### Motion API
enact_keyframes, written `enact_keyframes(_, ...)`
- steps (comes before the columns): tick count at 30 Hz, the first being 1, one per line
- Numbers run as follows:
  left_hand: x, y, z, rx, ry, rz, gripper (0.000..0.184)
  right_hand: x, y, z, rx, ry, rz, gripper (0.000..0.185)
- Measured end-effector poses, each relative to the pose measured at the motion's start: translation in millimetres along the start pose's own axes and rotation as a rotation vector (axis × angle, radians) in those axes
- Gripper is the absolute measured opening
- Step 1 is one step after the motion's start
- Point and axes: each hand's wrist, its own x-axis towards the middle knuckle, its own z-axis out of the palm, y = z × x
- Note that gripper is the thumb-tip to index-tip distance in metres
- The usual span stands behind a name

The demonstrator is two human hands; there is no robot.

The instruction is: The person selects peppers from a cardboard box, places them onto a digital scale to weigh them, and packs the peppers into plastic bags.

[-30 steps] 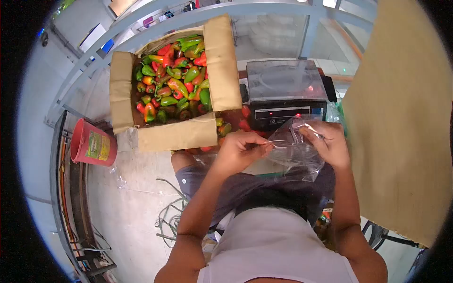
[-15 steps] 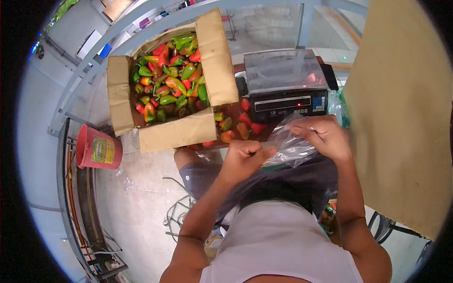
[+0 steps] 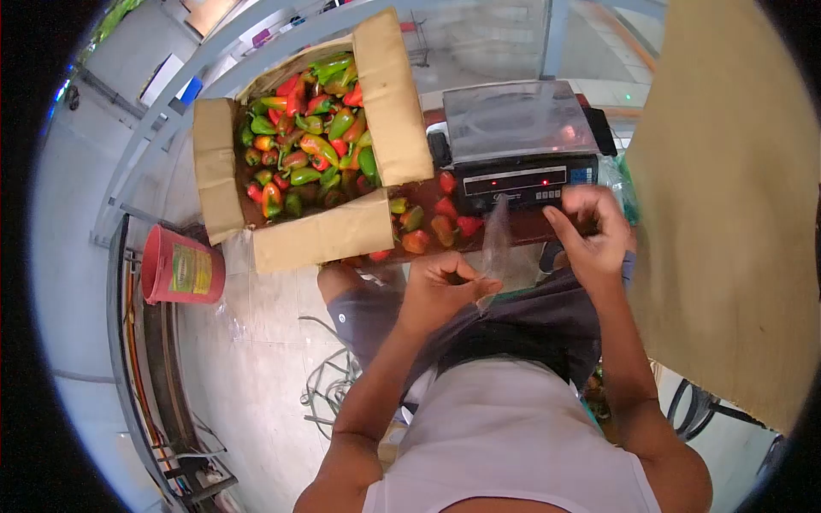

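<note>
My left hand pinches the edge of a clear plastic bag between thumb and fingers. The bag stands up narrow and partly blurred, in front of several loose peppers on a dark red surface. Apart from the bag, my right hand is raised near the lower right corner of a digital scale. Its fingers are loosely curved with the thumb apart, and nothing shows in it. The scale's plate carries nothing. To the left, an open cardboard box holds many red and green peppers.
A red bucket with a label stands on the floor at left. Green strapping lies tangled near my leg. A tall cardboard panel closes off the right side. Behind the scale are metal rails and glass.
My right hand has let go of the plastic bag and moved up and right. The bag, spread between both hands before, now hangs from my left hand alone, narrower and upright.
</note>
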Motion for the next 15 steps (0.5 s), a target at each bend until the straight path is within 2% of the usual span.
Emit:
enact_keyframes(1,0.2,-7.6,0.4,0.020,0.014,0.020,0.021,-13.8,-3.2,-3.5,0.080,-0.060,0.153,0.018)
enact_keyframes(2,-0.2,-14.6,2.3,0.039,0.023,0.041,0.024,-24.1,-7.6,3.0,0.177,-0.208,0.153,0.014)
enact_keyframes(5,-0.8,-29.9,18.3,-0.009,0.098,-0.001,0.033,-42.7,-15.4,19.7,0.243,-0.562,0.377,0.014)
enact_keyframes(8,-7.6,-39.3,19.7,0.031,0.063,-0.028,0.032,-50.0,2.3,22.4,0.406,-0.503,0.593,0.019)
enact_keyframes(11,-17.0,-55.4,16.8,-0.413,0.034,-0.203,0.025,-49.4,12.5,16.9,0.506,-0.566,0.660,0.018)
enact_keyframes(14,-19.2,-62.9,9.2,-0.880,0.184,-0.411,0.014,-55.9,15.4,22.9,1.029,-0.377,0.781,0.015)
enact_keyframes(15,-19.5,-68.7,5.9,-0.883,0.220,-0.420,0.012,-58.7,19.3,24.2,1.113,-0.361,0.800,0.014)
